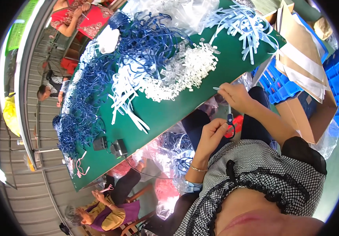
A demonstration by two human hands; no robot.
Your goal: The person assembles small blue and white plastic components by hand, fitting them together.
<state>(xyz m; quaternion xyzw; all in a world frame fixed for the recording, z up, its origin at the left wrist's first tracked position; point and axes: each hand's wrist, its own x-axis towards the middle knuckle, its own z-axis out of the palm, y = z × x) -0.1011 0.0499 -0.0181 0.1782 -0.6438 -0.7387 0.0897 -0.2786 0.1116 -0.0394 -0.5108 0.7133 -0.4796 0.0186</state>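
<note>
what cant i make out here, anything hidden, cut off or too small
All in the head view:
- Pale strip: its other end is hidden by the fingers of the right hand.
- Scissors: too small to tell whether the left hand grips or only touches them.
- Small white pieces: too small and heaped to count.
- Co-worker in red: head cut off by the upper edge.

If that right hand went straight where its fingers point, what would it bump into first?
The right hand would probably meet the small white pieces heaped on the green table. Its height is unclear, so it might pass above them or hit the table edge first.
</note>
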